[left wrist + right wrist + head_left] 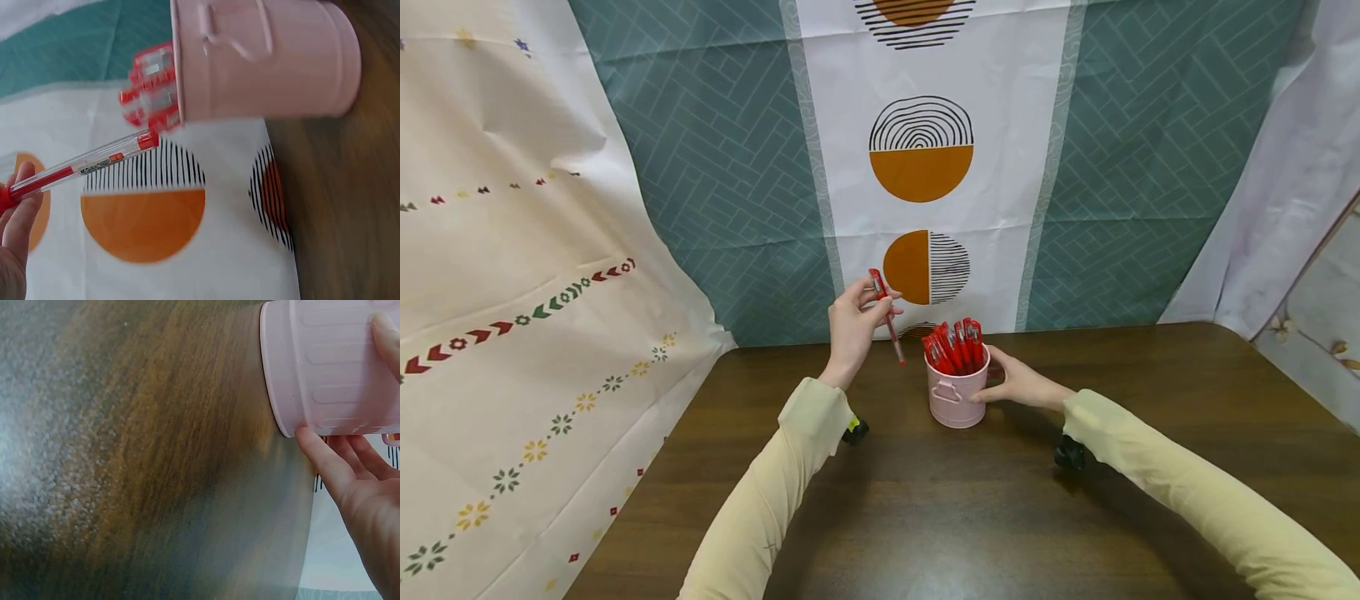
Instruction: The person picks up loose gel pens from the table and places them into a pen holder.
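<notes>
In the head view my left hand (852,329) is raised to the left of a pink bucket (951,408) and pinches a red pen (892,333). The pen slants, its lower end pointing down toward the bucket's side. Its clear barrel and red end show close up in the left wrist view, where the pen (94,164) is apart from the bucket's rim. Several red pens (955,348) stand bunched inside the bucket. From the right, my right hand (1026,382) grips the bucket's side, thumb in front; other fingers are partly hidden behind it.
The bucket stands upright near the back of a dark brown wooden table (955,517). Behind the table hangs a teal and white cloth (1000,192) with orange half circles. A cream patterned cloth (512,275) drapes along the left side.
</notes>
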